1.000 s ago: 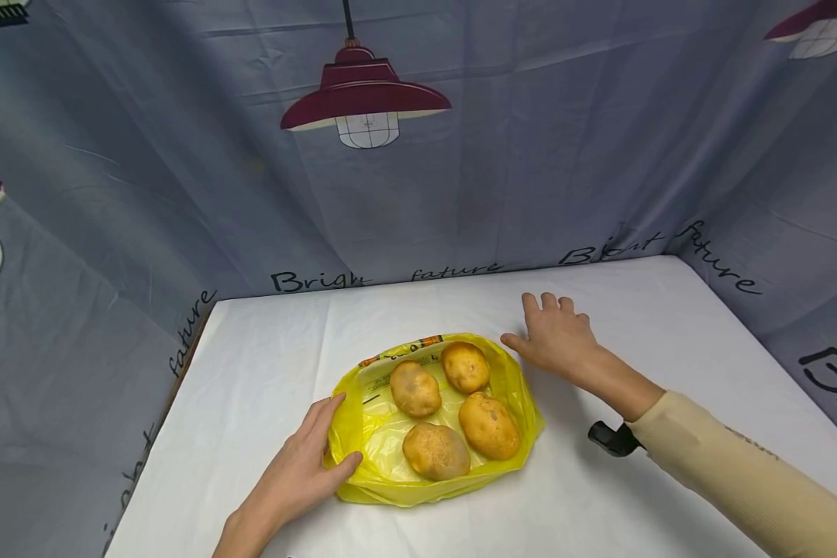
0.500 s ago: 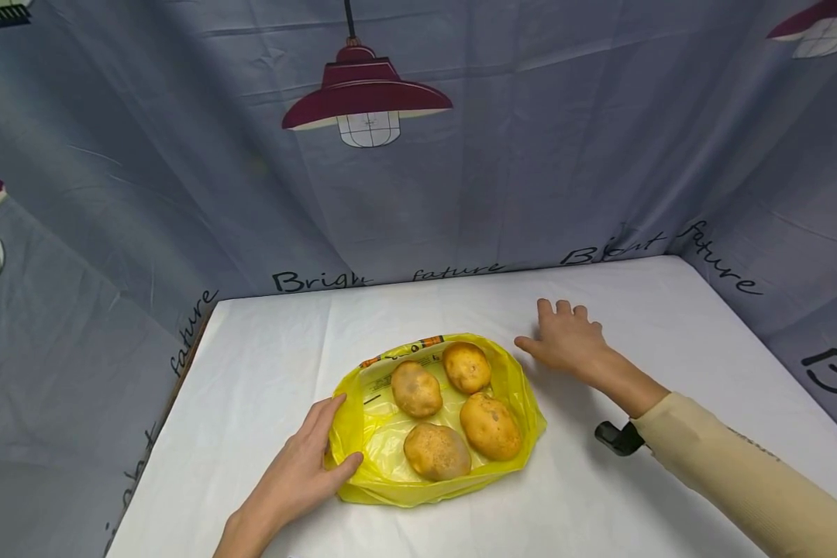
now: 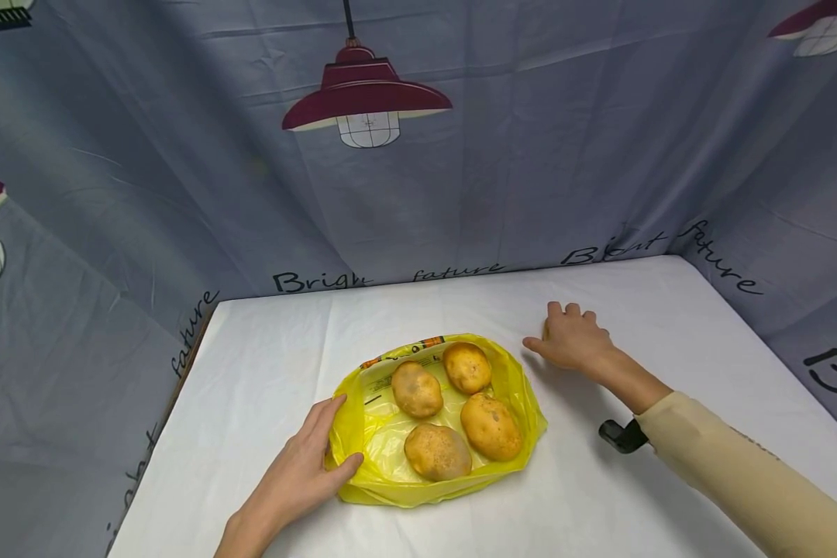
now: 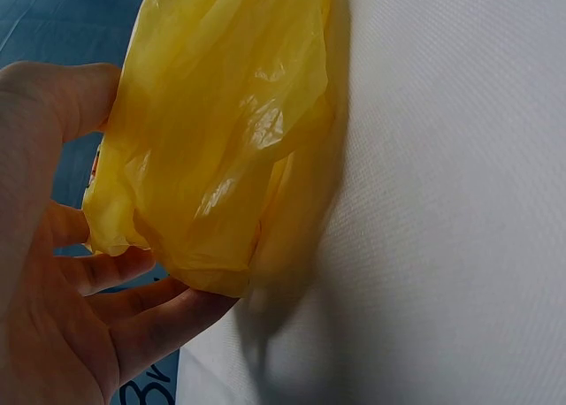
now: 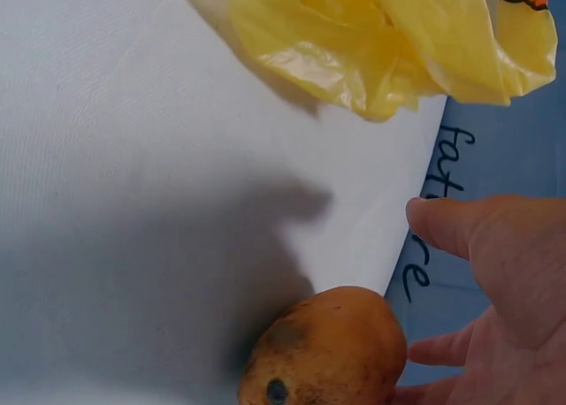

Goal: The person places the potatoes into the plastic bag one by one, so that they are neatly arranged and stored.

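A yellow plastic bag [image 3: 349, 415] stands with its mouth spread wide, several potatoes [image 3: 491, 426] lying inside it. My left hand [image 3: 300, 465] holds the bag's left side; its thumb and a fingertip hook over the rim, while other fingers lie against the outside in the left wrist view. To the right of the bag, my right hand [image 3: 575, 341] reaches over another potato [image 5: 327, 352], mostly hidden under it in the head view. Seen from the right wrist, the fingertips are against or close beside this potato, and the thumb stands apart from it.
A white cloth covers the table [image 3: 265, 349]. Grey-blue curtains [image 3: 516, 155] with printed lamps and lettering hang behind and at both sides. A black device [image 3: 624, 435] sticks out below the right sleeve.
My right hand has shifted slightly right, away from the bag, and a bit of potato now shows beside its fingers. The left hand and the bag stay put.
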Demonstrator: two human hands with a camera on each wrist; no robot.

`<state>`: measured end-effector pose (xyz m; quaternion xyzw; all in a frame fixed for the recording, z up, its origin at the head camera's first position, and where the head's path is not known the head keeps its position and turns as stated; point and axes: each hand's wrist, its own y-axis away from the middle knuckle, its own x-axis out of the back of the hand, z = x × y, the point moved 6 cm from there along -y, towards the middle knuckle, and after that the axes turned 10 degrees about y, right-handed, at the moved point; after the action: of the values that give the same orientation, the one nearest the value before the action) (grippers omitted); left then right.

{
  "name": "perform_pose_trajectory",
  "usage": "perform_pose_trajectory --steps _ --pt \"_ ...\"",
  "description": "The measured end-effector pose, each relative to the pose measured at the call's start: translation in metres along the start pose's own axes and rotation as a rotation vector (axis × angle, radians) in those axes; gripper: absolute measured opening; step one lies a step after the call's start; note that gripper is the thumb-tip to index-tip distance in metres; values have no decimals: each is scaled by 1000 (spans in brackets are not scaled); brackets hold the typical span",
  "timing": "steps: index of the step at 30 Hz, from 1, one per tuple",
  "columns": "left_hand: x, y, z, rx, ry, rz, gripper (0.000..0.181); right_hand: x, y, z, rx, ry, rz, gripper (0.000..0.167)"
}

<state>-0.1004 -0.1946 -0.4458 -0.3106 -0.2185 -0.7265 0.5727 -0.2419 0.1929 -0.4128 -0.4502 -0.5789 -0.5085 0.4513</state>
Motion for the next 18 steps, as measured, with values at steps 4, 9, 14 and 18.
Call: perform_pose_trajectory --steps 4,9,14,18 --pt "0 1 0 -15 -11 10 81 0 -1 3 3 -25 2 63" --pt "0 1 0 -13 -14 11 81 -1 -3 7 9 -44 7 48" --pt "1 1 0 -5 -10 9 82 -3 -3 12 10 -32 11 61" --pt "1 1 0 5 -5 2 82 -6 -4 17 -2 -34 18 68"
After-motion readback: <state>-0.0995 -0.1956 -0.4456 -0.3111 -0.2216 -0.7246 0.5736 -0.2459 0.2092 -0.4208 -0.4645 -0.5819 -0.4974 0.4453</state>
